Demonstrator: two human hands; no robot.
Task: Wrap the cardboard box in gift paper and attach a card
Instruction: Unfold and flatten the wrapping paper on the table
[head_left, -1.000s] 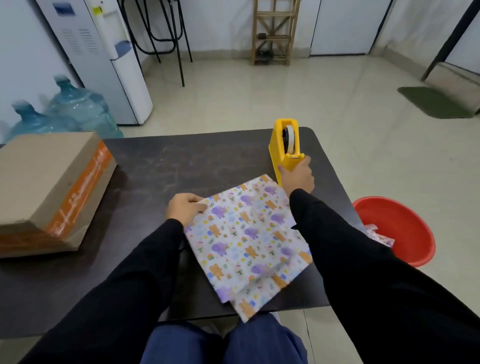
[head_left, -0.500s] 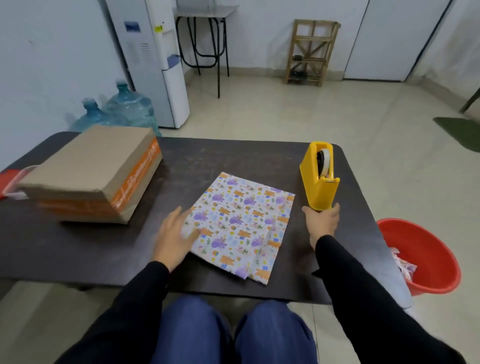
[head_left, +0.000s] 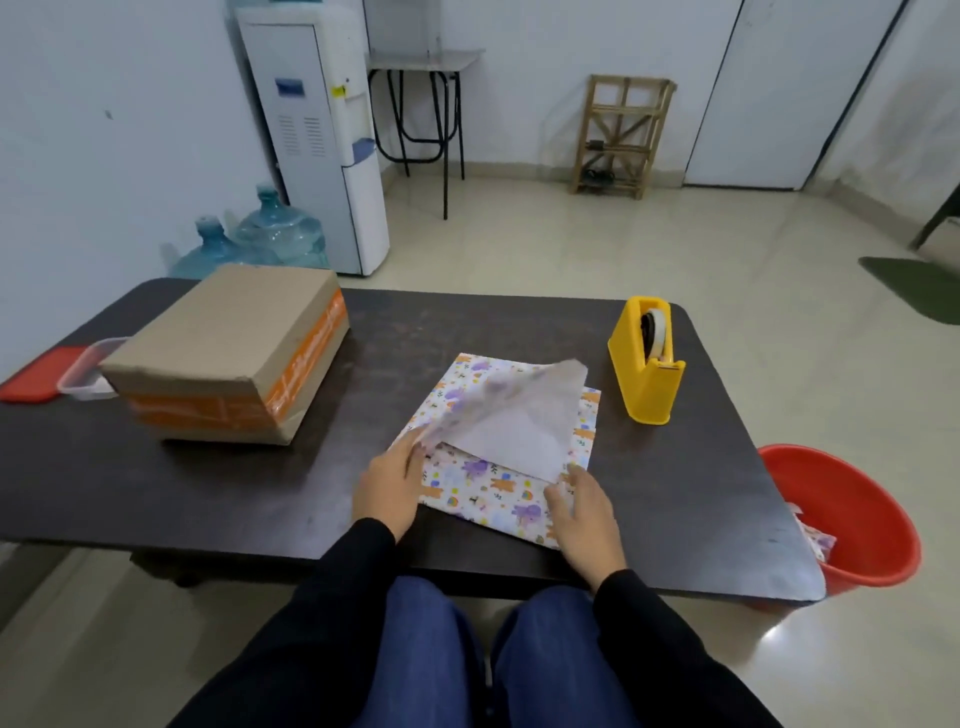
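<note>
Unfolding step. The gift paper (head_left: 485, 480) lies folded on the table (head_left: 467, 327), right under both hands. The top flap (head_left: 514, 421) is up in the air, white underside showing, motion-blurred.

L grip: the left hand (head_left: 387, 483) sits at the paper's left edge with fingers curled in, pinching the flap's left end. It's a narrow pinch, thumb and fingertips close together, and the blur hides the exact contact.

R grip: the right hand (head_left: 584, 512) is palm down on the near right corner of the sheet, fingers fairly straight and relaxed. It presses the lower layer flat w/ nothing clamped, and its fingertips (head_left: 574, 473) sit right at the flap's lower corner.

To do this well, imo: hold the R hand as the anchor so the bottom layer doesn't slide, and swing the flap up and away from the L pinch in one smooth arc. Thin paper, so no yanking or it'll tear at the crease. Flatten each crease w/ the palm once it's open.

The cardboard box (head_left: 228, 353) is well off to the left of the L hand, unwrapped, orange tape on its side. The yellow tape dispenser (head_left: 647, 364) stands beyond the R hand, slightly to its right, w/ nothing touching it. No card I can pick out. Task looks to be at an early stage.
</note>
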